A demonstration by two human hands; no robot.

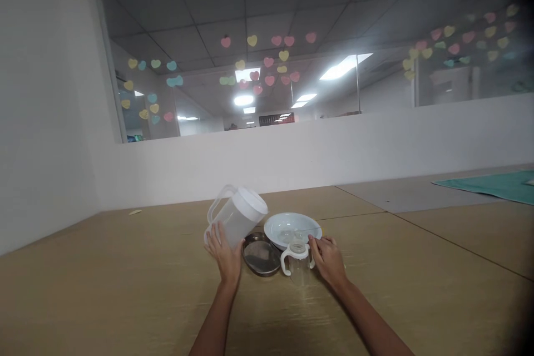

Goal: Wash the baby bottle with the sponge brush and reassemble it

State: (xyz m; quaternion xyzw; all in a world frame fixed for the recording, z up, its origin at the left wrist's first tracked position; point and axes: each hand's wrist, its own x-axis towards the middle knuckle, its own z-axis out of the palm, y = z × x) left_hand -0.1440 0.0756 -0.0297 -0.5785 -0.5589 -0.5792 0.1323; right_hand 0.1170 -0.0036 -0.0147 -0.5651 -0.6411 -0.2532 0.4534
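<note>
My left hand (225, 251) is wrapped round a translucent white plastic pitcher (240, 219) with a white lid and a loop handle. The pitcher is tilted, its lidded end up and to the right. My right hand (329, 258) has its fingers closed at the right handle of a clear two-handled bottle (299, 268), which stands upright with no cap. Its fingertips partly hide that handle. Behind the bottle is a pale plate (273, 223) holding several clear pieces too blurred to name. A shallow metal tray (262, 257) lies between the pitcher and the bottle.
Everything stands on a wood-coloured table (125, 289) with dark seams on its right part. A white wall (187, 161) with a window rises behind. A green cloth (492, 186) lies far right, and a small pale scrap (134, 212) at the back left.
</note>
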